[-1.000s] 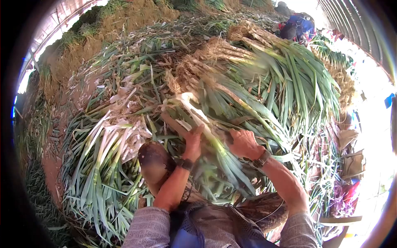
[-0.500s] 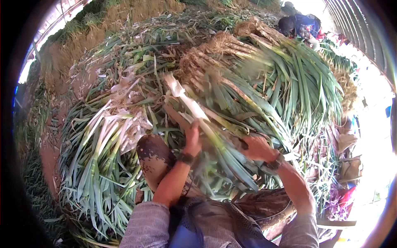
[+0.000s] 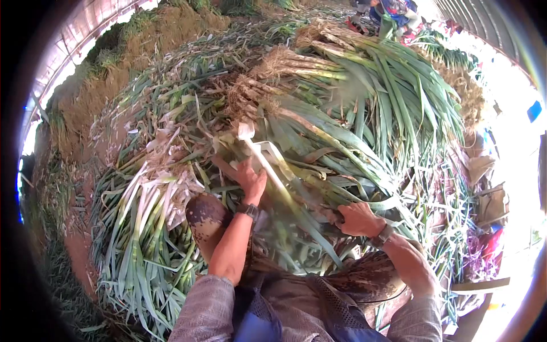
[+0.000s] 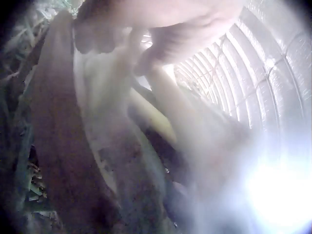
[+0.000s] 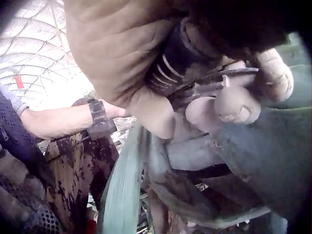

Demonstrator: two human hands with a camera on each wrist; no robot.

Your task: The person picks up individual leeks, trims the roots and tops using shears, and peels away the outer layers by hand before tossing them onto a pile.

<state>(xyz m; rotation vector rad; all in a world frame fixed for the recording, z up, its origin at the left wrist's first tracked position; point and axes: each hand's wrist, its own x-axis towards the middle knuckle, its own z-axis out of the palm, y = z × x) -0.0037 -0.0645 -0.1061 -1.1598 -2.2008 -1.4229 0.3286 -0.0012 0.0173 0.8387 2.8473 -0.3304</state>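
In the head view my left hand (image 3: 250, 181) grips a leek (image 3: 268, 168) around its white stalk, root end pointing away and leaves trailing toward my lap. A pale bent strip (image 3: 276, 153) lies beside the stalk's upper end. My right hand (image 3: 360, 219) is to the right of the leek's leaves. Its fingers curl round a tool with a dark, ridged handle (image 5: 170, 66) in the right wrist view, with green leek leaves (image 5: 122, 185) just below the thumb. The tool's working end is unclear. Left fingers (image 4: 97, 34) rest over pale stalks in the hazy left wrist view.
Unpeeled leeks (image 3: 370, 85) with brown roots are heaped beyond my right hand. White-stemmed leeks (image 3: 139, 211) lie left of my knee (image 3: 208, 219). Leaf scraps cover the ground. Another person (image 3: 393, 14) is at the back right, near the ribbed wall (image 3: 484, 28).
My right hand has moved right and toward my body, away from the leek stalk. The leek's ragged root end now looks white and smooth, and a pale strip bends off beside it.
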